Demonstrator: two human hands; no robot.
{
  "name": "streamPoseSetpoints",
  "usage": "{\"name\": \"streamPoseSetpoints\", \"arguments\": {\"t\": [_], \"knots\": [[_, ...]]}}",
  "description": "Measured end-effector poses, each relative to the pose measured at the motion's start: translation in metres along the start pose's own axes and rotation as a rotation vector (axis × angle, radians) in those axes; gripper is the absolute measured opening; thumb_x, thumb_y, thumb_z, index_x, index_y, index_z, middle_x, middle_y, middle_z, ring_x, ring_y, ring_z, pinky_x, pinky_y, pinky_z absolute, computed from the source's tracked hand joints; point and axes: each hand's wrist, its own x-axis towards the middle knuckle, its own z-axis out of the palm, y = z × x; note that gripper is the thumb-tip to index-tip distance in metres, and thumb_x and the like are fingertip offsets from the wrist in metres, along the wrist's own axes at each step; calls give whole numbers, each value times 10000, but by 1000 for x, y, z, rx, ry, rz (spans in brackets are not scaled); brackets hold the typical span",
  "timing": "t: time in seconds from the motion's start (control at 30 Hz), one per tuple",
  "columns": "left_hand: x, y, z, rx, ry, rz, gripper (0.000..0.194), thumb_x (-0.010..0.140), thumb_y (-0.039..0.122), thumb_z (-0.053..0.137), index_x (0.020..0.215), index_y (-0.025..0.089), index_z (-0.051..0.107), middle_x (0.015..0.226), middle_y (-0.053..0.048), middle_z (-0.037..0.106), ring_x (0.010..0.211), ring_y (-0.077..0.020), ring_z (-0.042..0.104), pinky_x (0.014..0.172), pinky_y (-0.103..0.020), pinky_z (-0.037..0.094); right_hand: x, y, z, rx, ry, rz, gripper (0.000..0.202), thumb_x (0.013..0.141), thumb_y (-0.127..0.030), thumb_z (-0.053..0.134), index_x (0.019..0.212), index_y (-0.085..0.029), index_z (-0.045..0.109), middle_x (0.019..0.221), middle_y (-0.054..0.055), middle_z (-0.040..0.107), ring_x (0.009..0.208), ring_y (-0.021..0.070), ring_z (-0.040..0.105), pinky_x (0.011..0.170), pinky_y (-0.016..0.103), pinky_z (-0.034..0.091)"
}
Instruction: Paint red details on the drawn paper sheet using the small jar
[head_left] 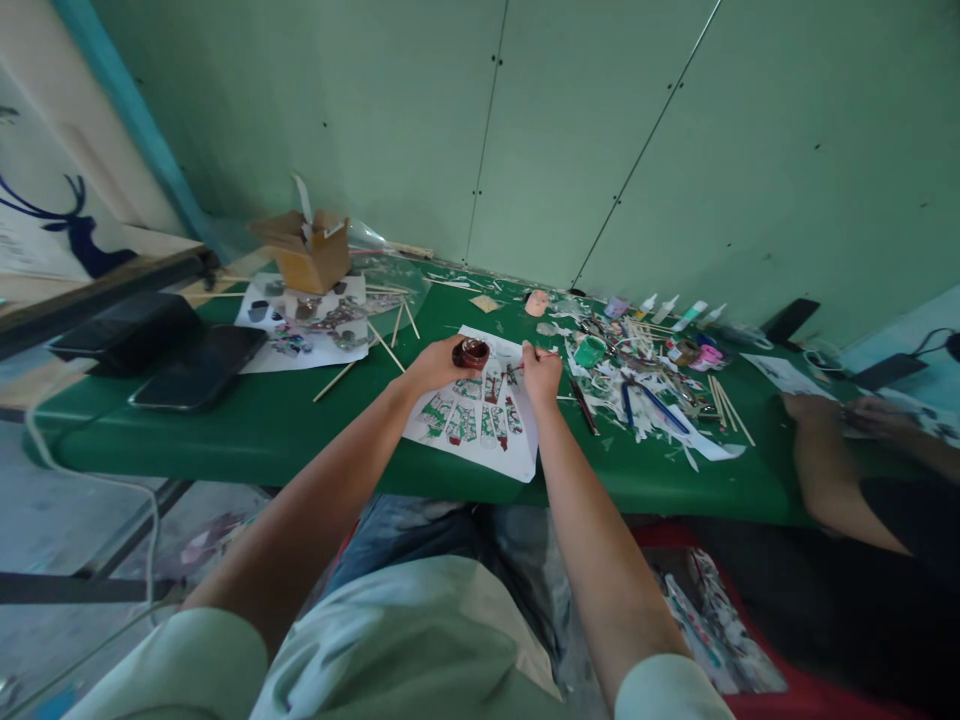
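Curling your left hand's fingers round the dark-red jar over the patterned sheet's upper part, you pinch a thin brush in your right hand, presumably so the jar's contents sit within short reach.

Pale green short-sleeved shirt, jeans

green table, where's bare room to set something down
On the green table, bare surface shows along the near edge between the black device and the left forearm, and between the pale sticks and the other person's arm. It's crowded right of the patterned sheet, with scraps and pens.
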Motion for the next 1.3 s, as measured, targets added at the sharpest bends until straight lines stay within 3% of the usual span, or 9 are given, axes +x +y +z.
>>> {"name": "streamPoseSetpoints", "arguments": {"t": [0.27,0.8,0.93,1.07,1.2,1.3], "knots": [[1,-2,1,5,1,-3,560,565,417,722,1056,208,550,995,-64,642,912,-247,595,759,-346,441,-1,-1,-1,-37,-1,-36,455,803,-466,429,430,-205,447,367,-25,439,393,119,411,469,244,330],[1,-3,0,24,3,3,553,570,417,721,1050,205,546,998,-58,643,914,-245,595,749,-329,436,-2,-5,-3,-24,-12,-35,450,805,-472,433,446,-202,467,379,-21,448,407,123,423,474,245,335],[1,-2,0,-8,-7,8,575,568,413,725,1078,222,540,1026,-57,637,948,-250,590,773,-340,437,-3,-12,-6,141,48,-30,464,801,-514,438,456,-204,454,383,-33,425,409,118,435,468,244,357],[1,-3,3,-25,17,61,641,557,378,740,1141,235,517,1105,-56,601,1000,-237,569,828,-337,432,-3,-19,-10,419,82,74,477,792,-563,447,485,-199,472,351,-52,382,328,91,381,391,235,329],[2,-4,4,18,77,141,634,562,315,736,1153,235,520,1149,-58,550,1039,-224,538,878,-331,418,-7,-26,-10,602,-22,109,529,796,-609,407,526,-174,543,407,-23,472,322,73,408,352,218,326],[2,-4,4,19,81,179,626,566,296,732,1154,229,528,1124,-61,532,1018,-209,543,890,-323,414,-12,-29,-7,603,-136,107,505,768,-609,459,577,-161,594,459,-4,532,355,81,458,361,215,344]]}}
